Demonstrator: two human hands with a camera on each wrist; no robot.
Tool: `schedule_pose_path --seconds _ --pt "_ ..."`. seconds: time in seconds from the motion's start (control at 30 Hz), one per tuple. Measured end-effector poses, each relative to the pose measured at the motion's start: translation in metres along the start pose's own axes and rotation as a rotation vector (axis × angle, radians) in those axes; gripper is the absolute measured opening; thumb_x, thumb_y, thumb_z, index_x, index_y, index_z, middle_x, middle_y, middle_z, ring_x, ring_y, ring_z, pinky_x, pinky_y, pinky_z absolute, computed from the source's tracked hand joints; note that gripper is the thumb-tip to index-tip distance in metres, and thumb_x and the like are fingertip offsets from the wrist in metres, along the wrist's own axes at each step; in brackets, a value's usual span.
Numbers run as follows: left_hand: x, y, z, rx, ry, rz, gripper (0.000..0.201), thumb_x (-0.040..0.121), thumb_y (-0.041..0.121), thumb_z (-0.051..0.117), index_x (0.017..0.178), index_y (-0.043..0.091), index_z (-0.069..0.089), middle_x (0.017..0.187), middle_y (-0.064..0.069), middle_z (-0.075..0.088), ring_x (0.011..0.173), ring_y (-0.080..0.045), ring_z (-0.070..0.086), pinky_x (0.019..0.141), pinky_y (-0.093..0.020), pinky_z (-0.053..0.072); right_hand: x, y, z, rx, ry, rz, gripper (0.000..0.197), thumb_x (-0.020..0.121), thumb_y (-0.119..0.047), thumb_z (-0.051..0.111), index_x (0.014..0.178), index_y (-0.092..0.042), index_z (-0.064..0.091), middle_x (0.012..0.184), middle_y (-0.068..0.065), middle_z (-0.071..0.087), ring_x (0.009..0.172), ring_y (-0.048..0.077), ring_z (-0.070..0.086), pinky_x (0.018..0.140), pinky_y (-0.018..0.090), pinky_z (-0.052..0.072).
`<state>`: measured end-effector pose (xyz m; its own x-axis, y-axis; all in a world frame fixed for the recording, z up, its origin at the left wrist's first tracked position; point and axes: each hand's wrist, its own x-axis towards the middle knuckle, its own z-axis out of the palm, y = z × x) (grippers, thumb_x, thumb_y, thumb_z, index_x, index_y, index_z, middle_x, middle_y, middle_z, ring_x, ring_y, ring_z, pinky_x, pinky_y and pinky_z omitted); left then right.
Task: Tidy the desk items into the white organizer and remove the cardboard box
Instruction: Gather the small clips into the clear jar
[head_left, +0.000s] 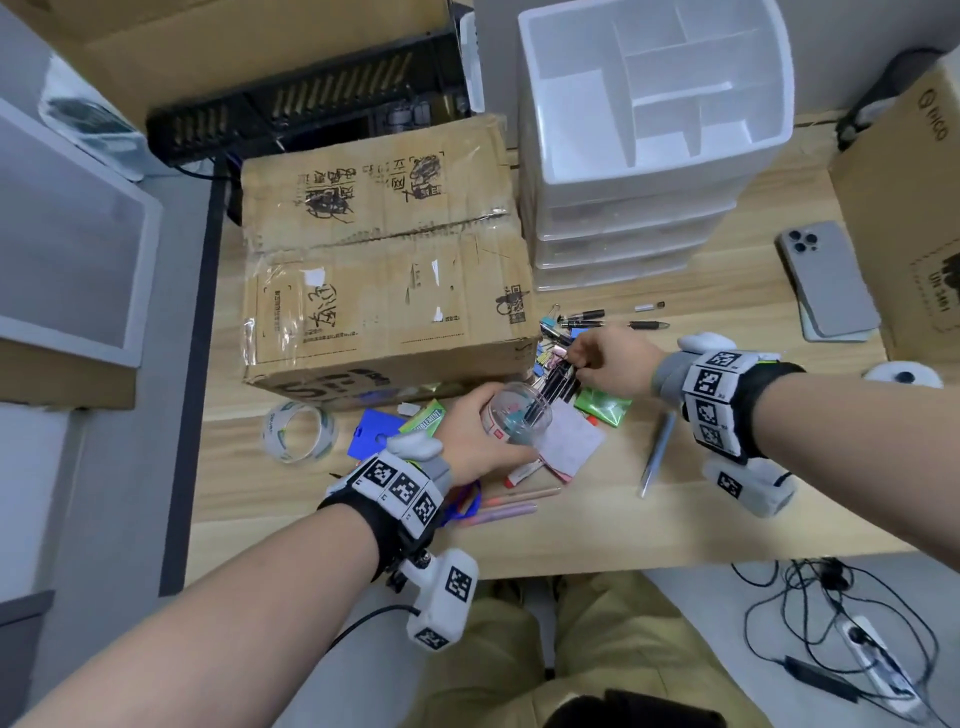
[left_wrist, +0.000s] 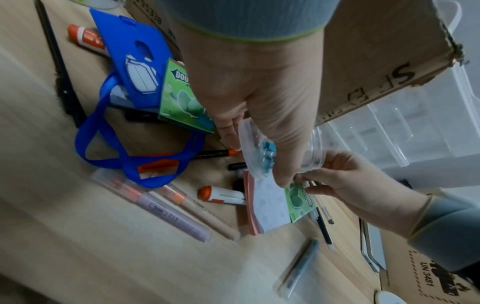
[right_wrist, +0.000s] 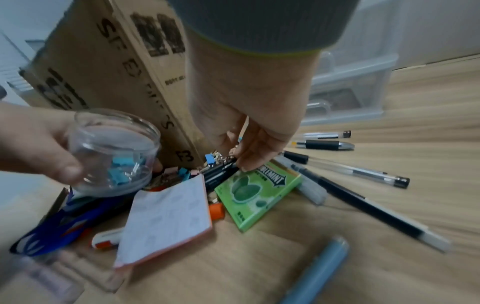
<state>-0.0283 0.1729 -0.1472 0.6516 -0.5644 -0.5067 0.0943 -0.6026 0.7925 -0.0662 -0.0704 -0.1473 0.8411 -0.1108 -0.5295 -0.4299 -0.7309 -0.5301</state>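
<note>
- At the far left of your desk (head_left: 597, 525), a roll of clear tape (head_left: 300, 432) lies flat, just in front of the cardboard box (head_left: 384, 260).
- The cardboard box sits closed on the desk, its right side close against the white organizer (head_left: 649, 130).
- Next comes a blue lanyard holder (left_wrist: 137, 67) with a green mint pack (left_wrist: 182, 96) overlapping its edge.
- Your left hand (head_left: 478, 431) has its grip curled round a clear jar (right_wrist: 111, 152), thumb on one side and fingers on the other; the jar is tilted above the clutter and has light-blue clips in its bottom.
- Below that hand, a pink-edged notepad (right_wrist: 166, 220) lies flat, with orange-capped tubes and pastel highlighters (left_wrist: 166, 211) beside it.
- Your right hand (head_left: 613, 358) reaches into the pile at the box's front right corner; its grip pinches a bundle of black pens (right_wrist: 221, 170) between thumb and fingers, just above a second green mint pack (right_wrist: 257, 193).
- Coloured binder clips (head_left: 553, 338) lie heaped against the box corner, next to that hand.
- More pens (right_wrist: 363, 170) fan out on the desk to the right, and a blue-grey pen (head_left: 657, 452) lies apart.
- The white organizer stands at the back right, top compartments open.
- A phone (head_left: 826, 280) lies face down at the far right, beside another carton (head_left: 904, 208).
</note>
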Motion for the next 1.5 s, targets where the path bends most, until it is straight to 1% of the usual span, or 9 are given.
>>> schedule_pose_path --seconds 0.2,0.33,0.5,0.7,0.87,1.03,1.2,1.33,1.5 --pt "-0.003 -0.004 -0.011 -0.029 0.007 -0.018 0.067 0.063 0.006 0.094 0.121 0.013 0.062 0.101 0.01 0.07 0.079 0.017 0.063 0.073 -0.004 0.049 0.001 0.001 0.022 -0.219 0.016 -0.045 0.042 0.09 -0.025 0.061 0.132 -0.02 0.06 0.107 0.002 0.063 0.093 0.021 0.061 0.082 0.039 0.055" --pt "-0.006 -0.007 -0.014 0.005 0.019 -0.01 0.063 0.063 0.007 0.093 0.115 0.018 0.06 0.098 0.013 0.068 0.077 0.021 0.061 0.07 -0.001 0.047 0.0 0.004 0.024 -0.293 -0.002 -0.045 0.026 0.092 -0.028 0.057 0.115 -0.021 0.064 0.111 0.005 0.059 0.089 0.02 0.055 0.075 0.031 0.048" --pt "-0.007 -0.009 -0.015 0.018 0.024 -0.009 0.061 0.064 0.007 0.092 0.112 0.024 0.058 0.097 0.019 0.066 0.078 0.019 0.062 0.071 -0.004 0.05 0.005 0.005 0.027 -0.223 0.108 -0.059 0.017 0.089 -0.027 0.06 0.102 -0.019 0.065 0.102 0.002 0.056 0.086 0.021 0.058 0.074 0.036 0.053" --pt "-0.005 -0.008 -0.016 0.044 0.031 0.016 0.062 0.065 0.007 0.092 0.119 0.013 0.062 0.097 0.018 0.068 0.08 0.018 0.063 0.069 -0.002 0.047 0.018 -0.014 0.036 -0.222 0.165 -0.096 0.05 0.083 -0.038 0.072 0.124 -0.016 0.055 0.12 0.004 0.049 0.089 0.024 0.058 0.069 0.036 0.053" --pt "-0.003 -0.008 -0.017 0.059 0.025 0.022 0.065 0.065 0.01 0.092 0.121 0.018 0.061 0.1 0.016 0.068 0.084 0.017 0.063 0.071 -0.003 0.048 0.022 -0.025 0.046 -0.301 0.122 -0.054 0.051 0.08 -0.038 0.077 0.115 -0.011 0.052 0.124 0.01 0.042 0.076 0.023 0.051 0.057 0.03 0.038" --pt "-0.003 -0.012 -0.02 0.074 0.046 0.018 0.063 0.063 0.015 0.093 0.118 0.019 0.063 0.103 0.011 0.071 0.088 0.009 0.066 0.076 -0.007 0.051 0.025 -0.023 0.047 -0.275 0.139 -0.042 0.033 0.083 -0.021 0.068 0.109 -0.009 0.053 0.121 0.012 0.042 0.075 0.024 0.053 0.055 0.031 0.042" --pt "-0.004 -0.014 -0.021 0.09 0.049 0.024 0.066 0.062 0.019 0.094 0.12 0.022 0.062 0.106 0.013 0.07 0.093 0.005 0.066 0.077 -0.01 0.053 0.03 -0.022 0.05 -0.291 0.084 -0.036 0.055 0.075 -0.036 0.076 0.115 -0.014 0.047 0.128 0.013 0.038 0.076 0.028 0.061 0.058 0.034 0.052" --pt "-0.003 -0.014 -0.021 0.097 0.054 0.032 0.067 0.062 0.02 0.094 0.121 0.02 0.063 0.107 0.011 0.071 0.094 0.001 0.068 0.081 -0.015 0.055 0.038 -0.023 0.052 -0.315 0.069 -0.025 0.033 0.084 -0.031 0.066 0.106 -0.014 0.047 0.135 0.021 0.036 0.066 0.031 0.061 0.063 0.042 0.058" --pt "-0.001 -0.014 -0.02 0.104 0.05 0.027 0.07 0.062 0.022 0.094 0.124 0.02 0.062 0.108 0.01 0.071 0.095 0.002 0.067 0.08 -0.012 0.054 0.039 -0.029 0.05 -0.363 0.046 0.028 0.025 0.079 -0.024 0.068 0.095 -0.014 0.05 0.127 0.018 0.039 0.063 0.028 0.058 0.06 0.038 0.057"
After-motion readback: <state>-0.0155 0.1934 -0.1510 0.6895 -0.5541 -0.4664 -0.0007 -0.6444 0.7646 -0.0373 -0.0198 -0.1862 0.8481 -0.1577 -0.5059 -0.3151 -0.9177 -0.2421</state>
